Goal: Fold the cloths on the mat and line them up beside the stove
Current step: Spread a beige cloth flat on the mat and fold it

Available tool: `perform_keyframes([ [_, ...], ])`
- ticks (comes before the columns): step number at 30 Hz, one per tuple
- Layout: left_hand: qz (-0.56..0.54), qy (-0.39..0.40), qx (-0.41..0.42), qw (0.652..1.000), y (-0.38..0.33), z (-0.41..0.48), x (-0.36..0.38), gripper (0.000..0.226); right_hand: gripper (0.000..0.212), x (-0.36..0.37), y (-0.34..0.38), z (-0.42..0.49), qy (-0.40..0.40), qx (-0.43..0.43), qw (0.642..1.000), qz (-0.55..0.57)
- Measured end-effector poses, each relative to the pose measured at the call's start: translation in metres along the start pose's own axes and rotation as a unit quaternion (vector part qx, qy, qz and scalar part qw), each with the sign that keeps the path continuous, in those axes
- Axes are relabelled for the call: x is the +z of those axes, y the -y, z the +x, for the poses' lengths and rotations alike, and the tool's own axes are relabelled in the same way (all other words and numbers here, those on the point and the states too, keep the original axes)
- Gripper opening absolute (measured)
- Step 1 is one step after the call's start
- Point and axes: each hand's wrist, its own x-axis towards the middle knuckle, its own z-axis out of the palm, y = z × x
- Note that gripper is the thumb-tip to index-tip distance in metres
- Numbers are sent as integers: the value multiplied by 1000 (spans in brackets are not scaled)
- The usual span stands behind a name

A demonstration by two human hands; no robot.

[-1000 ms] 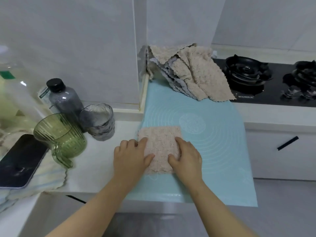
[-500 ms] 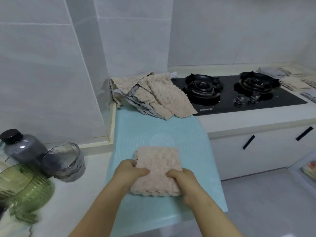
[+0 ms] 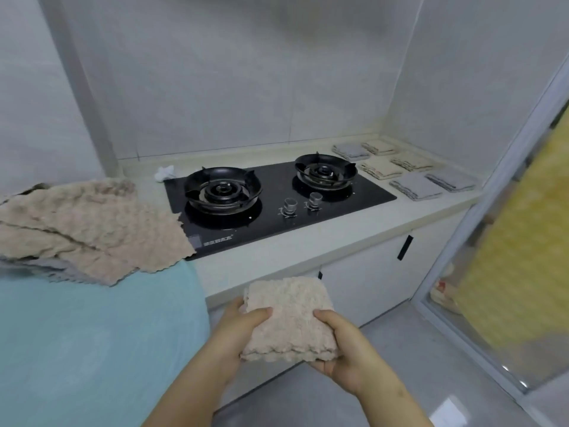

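A folded beige cloth is held in the air in front of the counter, past the right edge of the light-blue mat. My left hand grips its left side and my right hand its right side. A pile of unfolded beige and grey cloths lies at the far end of the mat, its corner overlapping the black two-burner stove. Several folded grey and beige cloths lie in two rows on the counter right of the stove.
White cabinet fronts with black handles sit under the counter. A crumpled white scrap lies behind the stove's left corner. A glass sliding door stands at the right, with grey floor below.
Both hands lifted the folded cloth off the mat and carried it right, beyond the mat's edge. The view swung right, away from the bottle and cups, bringing the rows of folded cloths into sight.
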Motion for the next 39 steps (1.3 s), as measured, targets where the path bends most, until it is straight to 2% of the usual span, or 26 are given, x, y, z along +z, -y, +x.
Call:
perform_keyframes([
  [6,-17,40,30,999,-20,62,145,73,8,-105,111,27,-32,-45,998,-10],
  [8,-16,48,41,998,-29,82,186,77,9,-132,143,41,-34,-57,998,-8],
  [10,-5,54,48,997,-37,102,219,70,9,-153,171,55,-36,-64,997,-5],
  [14,29,68,57,996,-51,153,277,41,11,-193,220,90,-47,-76,996,5],
  [16,37,71,55,995,-57,184,308,36,13,-212,247,114,-52,-87,995,14],
  [20,35,88,72,993,-77,257,374,37,15,-245,311,166,-87,-120,989,4],
  [24,80,114,115,984,-115,340,433,37,11,-268,387,221,-117,-133,984,11],
  [28,81,127,122,981,-155,409,482,37,8,-283,463,269,-114,-152,982,15],
  [32,56,132,102,984,-180,454,515,38,18,-298,516,316,-94,-156,982,48],
  [37,39,118,117,985,-204,517,551,41,11,-315,581,381,-80,-137,987,9],
  [39,36,103,128,986,-216,541,566,46,16,-321,608,410,-76,-136,988,-11],
])
